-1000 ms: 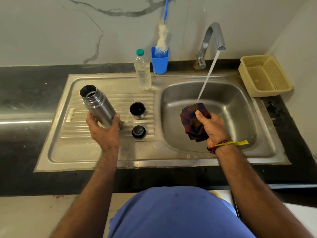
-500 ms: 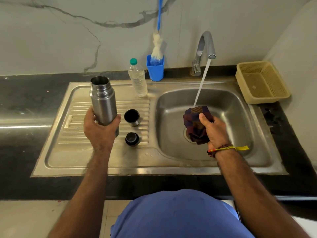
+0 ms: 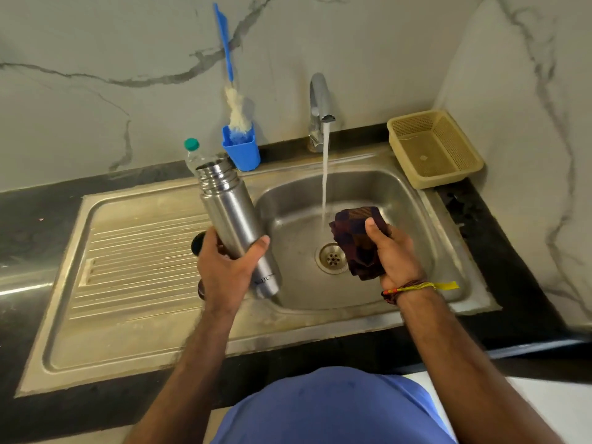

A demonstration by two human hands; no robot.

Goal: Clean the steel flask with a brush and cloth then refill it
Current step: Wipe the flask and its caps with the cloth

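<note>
Steel flask (image 3: pixel 235 219) and cloth (image 3: pixel 357 241) held over the sink (image 3: pixel 413 200).
Gripped low on its body by left hand (image 3: pixel 224 270), fingers curled round, open mouth tilted away, base over the sink's left rim. Bunched in right hand (image 3: pixel 395 256), fingers closed round it, just right of the tap's (image 3: pixel 320 104) running stream. Brush (image 3: pixel 235 107) upright in blue cup (image 3: pixel 242 149) behind the sink.
</note>
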